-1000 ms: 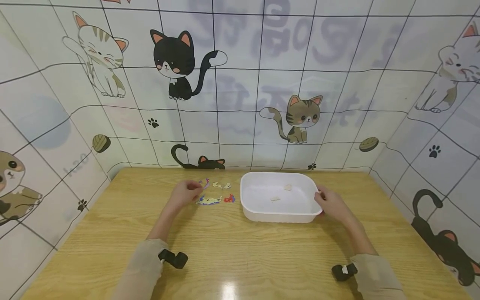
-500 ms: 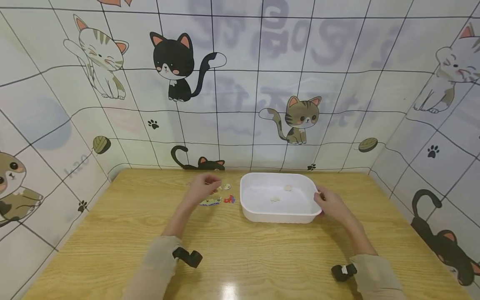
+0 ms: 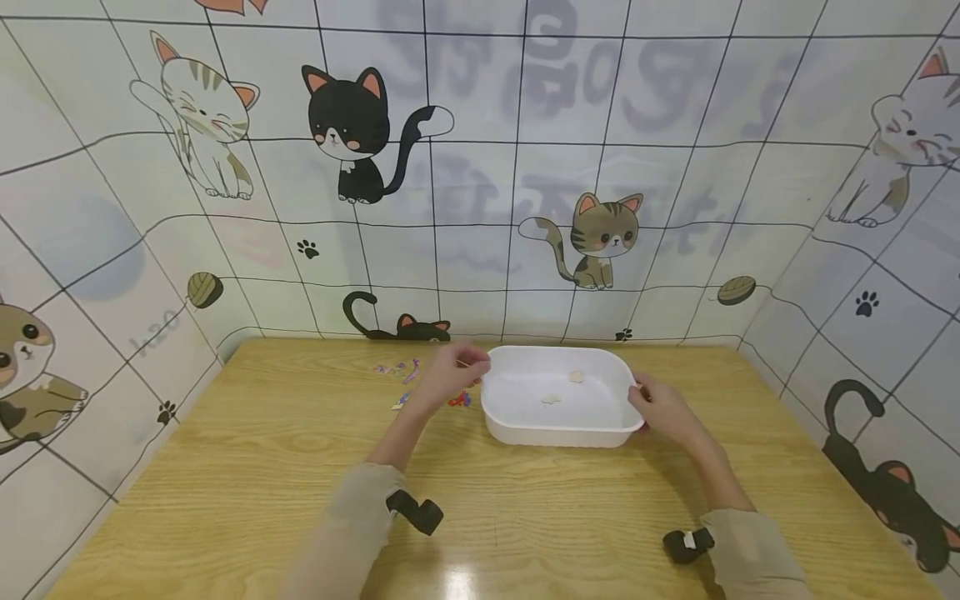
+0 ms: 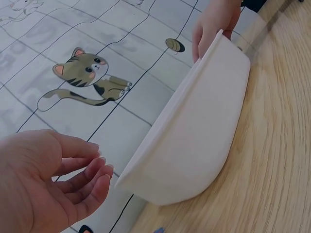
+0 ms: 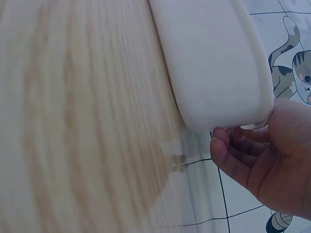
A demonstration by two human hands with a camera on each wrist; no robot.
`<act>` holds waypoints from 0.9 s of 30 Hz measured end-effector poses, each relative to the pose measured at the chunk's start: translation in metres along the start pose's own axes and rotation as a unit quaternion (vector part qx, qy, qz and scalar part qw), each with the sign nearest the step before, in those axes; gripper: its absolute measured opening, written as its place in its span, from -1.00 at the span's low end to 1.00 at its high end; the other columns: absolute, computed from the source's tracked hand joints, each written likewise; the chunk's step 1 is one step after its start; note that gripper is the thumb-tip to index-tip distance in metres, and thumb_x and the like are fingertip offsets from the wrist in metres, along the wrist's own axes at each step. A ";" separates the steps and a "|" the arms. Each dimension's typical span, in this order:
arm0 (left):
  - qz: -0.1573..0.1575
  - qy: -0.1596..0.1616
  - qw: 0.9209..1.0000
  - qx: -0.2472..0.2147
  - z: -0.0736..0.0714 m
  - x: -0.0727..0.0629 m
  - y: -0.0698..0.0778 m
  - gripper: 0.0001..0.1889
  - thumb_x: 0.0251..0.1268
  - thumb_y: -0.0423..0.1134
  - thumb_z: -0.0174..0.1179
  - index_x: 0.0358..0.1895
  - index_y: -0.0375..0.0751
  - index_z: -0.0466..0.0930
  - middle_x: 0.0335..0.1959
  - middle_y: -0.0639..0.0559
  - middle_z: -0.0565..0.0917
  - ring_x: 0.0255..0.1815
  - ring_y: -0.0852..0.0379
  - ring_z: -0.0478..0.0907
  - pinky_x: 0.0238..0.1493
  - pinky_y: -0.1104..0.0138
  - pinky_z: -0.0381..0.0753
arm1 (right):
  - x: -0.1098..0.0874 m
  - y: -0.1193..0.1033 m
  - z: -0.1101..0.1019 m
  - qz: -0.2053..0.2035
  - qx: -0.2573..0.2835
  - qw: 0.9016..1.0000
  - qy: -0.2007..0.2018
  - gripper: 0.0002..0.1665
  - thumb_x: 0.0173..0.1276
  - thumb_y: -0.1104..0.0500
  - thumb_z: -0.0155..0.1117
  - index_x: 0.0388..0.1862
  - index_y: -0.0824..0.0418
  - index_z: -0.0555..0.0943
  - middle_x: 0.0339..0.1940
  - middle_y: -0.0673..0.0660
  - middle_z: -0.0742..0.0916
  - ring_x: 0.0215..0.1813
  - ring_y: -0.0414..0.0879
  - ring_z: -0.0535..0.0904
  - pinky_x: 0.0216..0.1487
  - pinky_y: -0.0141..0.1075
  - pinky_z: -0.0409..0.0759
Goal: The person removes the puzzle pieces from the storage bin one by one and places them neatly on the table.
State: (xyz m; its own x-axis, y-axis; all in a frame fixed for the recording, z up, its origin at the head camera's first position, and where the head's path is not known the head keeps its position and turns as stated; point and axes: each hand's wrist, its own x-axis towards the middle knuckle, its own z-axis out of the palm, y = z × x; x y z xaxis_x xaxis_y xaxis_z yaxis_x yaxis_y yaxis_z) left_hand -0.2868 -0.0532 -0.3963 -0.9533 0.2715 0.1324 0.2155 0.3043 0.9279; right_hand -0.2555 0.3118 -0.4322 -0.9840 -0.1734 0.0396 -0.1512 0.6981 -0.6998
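Note:
A white plastic tub (image 3: 558, 436) stands on the table, with two small cream-coloured flat pieces (image 3: 551, 399) on its floor. My right hand (image 3: 663, 406) grips the tub's right end, its thumb over the rim and the fingers curled beneath it in the right wrist view. By the opposite end is my left hand (image 3: 447, 377), fingertips close to the rim. In the left wrist view those fingers are loosely bent, and nothing shows between them. Small colourful flat pieces with ragged outlines, one purple (image 3: 412, 372) and one red (image 3: 459, 400), lie around the left hand, which hides some.
The wood-grain table (image 3: 480, 508) meets a white grid-patterned backdrop (image 3: 480, 283) with cartoon cats close behind the tub. Side panels of the same print rise at left and right. Each sleeve carries a small black camera (image 3: 415, 512).
My left hand has moved right, from over the colourful pieces to the tub's left rim, uncovering pieces at the far left. The right hand and the tub have stayed in place.

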 end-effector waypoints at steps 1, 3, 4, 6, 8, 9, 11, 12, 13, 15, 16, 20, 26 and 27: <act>0.002 -0.003 1.000 0.001 0.003 0.002 0.000 -0.83 0.40 -0.33 0.25 -0.06 -0.36 0.65 -0.23 -0.13 0.68 -0.26 -0.04 0.66 -0.08 0.05 0.70 | 0.000 0.000 0.000 0.000 0.000 1.000 0.000 -0.41 0.61 0.17 -0.07 0.44 0.55 0.22 -0.23 0.29 0.67 -0.45 0.00 0.59 -0.43 -0.19 0.65; 0.009 -0.012 1.000 0.006 0.010 0.005 0.001 -0.83 0.40 -0.32 0.24 -0.06 -0.35 0.64 -0.24 -0.11 0.68 -0.29 0.03 0.65 -0.12 0.16 0.71 | 0.000 0.000 0.000 -0.001 -0.001 1.000 0.001 -0.41 0.61 0.17 -0.08 0.44 0.55 0.22 -0.23 0.30 0.67 -0.45 0.00 0.59 -0.44 -0.19 0.65; 0.011 -0.016 1.000 0.009 0.014 0.007 0.001 -0.83 0.40 -0.32 0.24 -0.06 -0.35 0.64 -0.24 -0.10 0.68 -0.31 0.06 0.65 -0.16 0.21 0.71 | 0.000 0.000 0.000 -0.002 -0.002 1.000 0.001 -0.41 0.61 0.17 -0.08 0.44 0.55 0.22 -0.23 0.30 0.67 -0.45 0.00 0.59 -0.44 -0.19 0.65; 0.016 -0.024 0.999 0.014 0.021 0.009 0.002 -0.83 0.40 -0.31 0.24 -0.06 -0.33 0.64 -0.25 -0.08 0.68 -0.33 0.10 0.64 -0.21 0.29 0.69 | 0.000 0.000 0.000 -0.002 -0.003 1.000 0.000 -0.41 0.61 0.18 -0.08 0.44 0.55 0.22 -0.23 0.30 0.67 -0.45 0.00 0.59 -0.44 -0.19 0.64; 0.019 -0.031 0.999 0.019 0.027 0.012 0.004 -0.84 0.39 -0.31 0.24 -0.07 -0.31 0.65 -0.26 -0.06 0.68 -0.33 0.12 0.64 -0.25 0.33 0.66 | 0.000 0.000 0.000 -0.002 -0.006 1.000 0.000 -0.41 0.61 0.18 -0.08 0.45 0.55 0.21 -0.24 0.30 0.67 -0.46 0.00 0.58 -0.44 -0.19 0.64; 0.021 -0.035 0.999 0.021 0.031 0.012 0.006 -0.84 0.39 -0.31 0.24 -0.07 -0.31 0.65 -0.26 -0.05 0.68 -0.33 0.12 0.64 -0.26 0.33 0.65 | 0.000 0.000 0.000 -0.002 -0.007 1.000 0.000 -0.40 0.61 0.18 -0.08 0.45 0.55 0.21 -0.24 0.29 0.67 -0.46 0.01 0.58 -0.44 -0.19 0.63; 0.022 -0.042 0.998 0.027 0.037 0.013 0.008 -0.84 0.38 -0.30 0.24 -0.07 -0.29 0.66 -0.28 -0.03 0.69 -0.33 0.13 0.64 -0.28 0.33 0.63 | 0.000 0.000 0.000 -0.003 -0.007 1.000 0.000 -0.41 0.61 0.18 -0.08 0.44 0.55 0.21 -0.25 0.29 0.67 -0.46 0.01 0.58 -0.44 -0.19 0.63; 0.023 -0.046 0.998 0.030 0.040 0.014 0.010 -0.84 0.38 -0.30 0.24 -0.07 -0.28 0.66 -0.28 -0.01 0.68 -0.33 0.14 0.64 -0.29 0.33 0.61 | 0.001 0.000 0.000 -0.004 -0.006 1.000 0.000 -0.41 0.61 0.19 -0.08 0.44 0.55 0.21 -0.25 0.29 0.67 -0.46 0.02 0.59 -0.45 -0.19 0.63; 0.024 -0.049 0.998 0.035 0.043 0.015 0.011 -0.85 0.39 -0.29 0.24 -0.07 -0.27 0.66 -0.29 0.00 0.68 -0.33 0.15 0.64 -0.29 0.34 0.60 | 0.001 0.000 0.000 -0.006 -0.006 1.000 0.001 -0.41 0.61 0.19 -0.08 0.44 0.55 0.22 -0.25 0.29 0.67 -0.47 0.02 0.59 -0.45 -0.19 0.63; 0.030 -0.053 0.997 0.042 0.050 0.017 0.013 -0.85 0.38 -0.29 0.25 -0.08 -0.27 0.66 -0.30 0.01 0.68 -0.34 0.17 0.64 -0.31 0.36 0.59 | 0.001 0.000 -0.001 -0.008 -0.005 1.000 0.002 -0.42 0.61 0.19 -0.09 0.43 0.55 0.22 -0.25 0.29 0.67 -0.47 0.02 0.59 -0.45 -0.19 0.63; 0.033 -0.055 0.997 0.043 0.053 0.018 0.014 -0.85 0.38 -0.29 0.25 -0.09 -0.28 0.66 -0.32 0.00 0.69 -0.35 0.17 0.64 -0.32 0.37 0.58 | 0.001 0.000 -0.001 -0.008 -0.004 1.000 0.003 -0.42 0.61 0.19 -0.09 0.43 0.55 0.23 -0.26 0.29 0.67 -0.47 0.02 0.59 -0.45 -0.19 0.63; 0.034 -0.063 0.997 0.036 0.067 0.023 0.016 -0.86 0.35 -0.33 0.25 -0.12 -0.32 0.66 -0.37 -0.02 0.69 -0.38 0.17 0.64 -0.36 0.40 0.54 | 0.000 -0.001 -0.002 -0.007 -0.003 1.000 0.002 -0.43 0.61 0.20 -0.08 0.43 0.55 0.22 -0.25 0.29 0.66 -0.46 0.02 0.58 -0.44 -0.18 0.64; 0.009 -0.062 0.996 0.064 0.084 0.030 0.012 -0.89 0.30 -0.32 0.30 -0.17 -0.25 0.66 -0.40 0.02 0.68 -0.39 0.19 0.61 -0.37 0.43 0.49 | -0.001 -0.003 -0.001 -0.005 0.001 1.000 0.000 -0.43 0.60 0.21 -0.07 0.42 0.56 0.23 -0.25 0.31 0.66 -0.45 0.01 0.59 -0.44 -0.18 0.65; 0.005 -0.060 0.996 0.072 0.087 0.031 0.011 -0.90 0.30 -0.32 0.30 -0.18 -0.25 0.66 -0.39 0.01 0.68 -0.38 0.19 0.60 -0.36 0.42 0.49 | -0.001 -0.003 -0.001 -0.007 0.002 1.000 0.001 -0.43 0.60 0.21 -0.07 0.42 0.56 0.24 -0.25 0.31 0.66 -0.46 0.01 0.59 -0.45 -0.18 0.65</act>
State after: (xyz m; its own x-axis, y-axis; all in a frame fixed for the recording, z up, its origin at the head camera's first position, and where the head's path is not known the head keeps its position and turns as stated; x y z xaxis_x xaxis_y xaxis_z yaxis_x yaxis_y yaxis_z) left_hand -0.2957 0.0376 -0.4122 -0.9205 0.3802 0.0902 0.2607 0.4257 0.8665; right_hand -0.2539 0.3102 -0.4295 -0.9821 -0.1815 0.0506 -0.1643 0.6932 -0.7018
